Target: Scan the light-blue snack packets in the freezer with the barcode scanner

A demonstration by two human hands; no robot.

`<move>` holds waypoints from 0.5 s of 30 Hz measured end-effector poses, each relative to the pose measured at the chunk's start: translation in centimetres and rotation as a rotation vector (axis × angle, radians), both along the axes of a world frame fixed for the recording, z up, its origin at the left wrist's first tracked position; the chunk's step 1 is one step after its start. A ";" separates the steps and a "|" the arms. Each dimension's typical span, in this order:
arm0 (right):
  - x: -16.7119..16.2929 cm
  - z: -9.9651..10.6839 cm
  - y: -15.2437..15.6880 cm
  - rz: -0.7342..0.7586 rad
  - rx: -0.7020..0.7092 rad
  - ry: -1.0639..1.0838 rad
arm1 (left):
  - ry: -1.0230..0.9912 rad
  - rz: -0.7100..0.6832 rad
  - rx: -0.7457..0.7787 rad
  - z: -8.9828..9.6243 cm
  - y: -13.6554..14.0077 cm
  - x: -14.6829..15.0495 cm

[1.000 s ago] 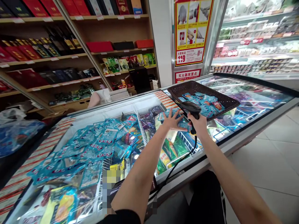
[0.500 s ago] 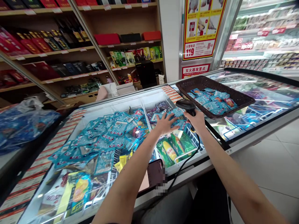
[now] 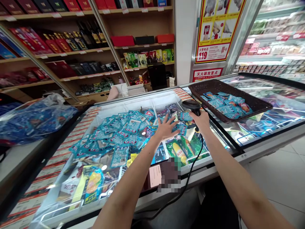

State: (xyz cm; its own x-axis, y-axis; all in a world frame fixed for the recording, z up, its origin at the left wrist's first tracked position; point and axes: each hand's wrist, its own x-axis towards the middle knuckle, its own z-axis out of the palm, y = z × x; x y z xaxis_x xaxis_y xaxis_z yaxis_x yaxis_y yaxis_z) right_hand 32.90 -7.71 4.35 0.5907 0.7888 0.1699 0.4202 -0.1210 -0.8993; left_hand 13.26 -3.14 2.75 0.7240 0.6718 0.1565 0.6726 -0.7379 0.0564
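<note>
My right hand [image 3: 201, 122] is wrapped round a black handheld barcode scanner [image 3: 191, 105], whose head points left over the freezer glass. A dark cable [image 3: 193, 163] runs from its grip down to the front edge. My left hand [image 3: 166, 128] lies palm down with fingers spread, holding nothing, beside a few small blue packets [image 3: 182, 129] on the glass. Whether its fingertips press on a packet I cannot tell. To its left spreads a large heap of blue packets [image 3: 114, 130]. A phone [image 3: 154, 176], partly blurred out, lies by the front edge under my left forearm.
At the right, a dark brown woven basket [image 3: 262, 106] holds several blue packets. Below the glass of the chest freezer [image 3: 240, 156] are frozen goods in wire baskets. A plastic bag of blue packets [image 3: 35, 122] sits at far left. Shelves [image 3: 102, 51] stand behind.
The view has turned left, so the freezer and basket appear farther right. My left hand has drawn slightly left across the glass. The scanner stays in my right hand.
</note>
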 end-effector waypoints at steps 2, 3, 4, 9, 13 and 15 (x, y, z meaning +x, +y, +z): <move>0.2 0.0 0.1 -0.017 0.019 0.015 | 0.000 -0.048 -0.006 0.2 0.4 2.0; 0.3 -0.1 0.1 -0.017 0.026 0.019 | 0.012 -0.076 -0.015 0.2 0.6 3.1; 0.4 -0.1 0.1 -0.013 0.034 0.017 | 0.030 -0.099 -0.029 0.1 0.9 4.2; 0.4 -0.5 0.1 0.018 0.033 -0.007 | 0.036 -0.046 -0.060 -0.7 2.0 6.3; -1.0 -0.6 0.4 0.079 -0.044 -0.032 | -0.048 0.080 0.043 -1.0 1.8 4.2; -2.1 -0.6 0.5 0.109 -0.076 -0.066 | -0.068 0.119 0.076 -0.9 1.4 3.0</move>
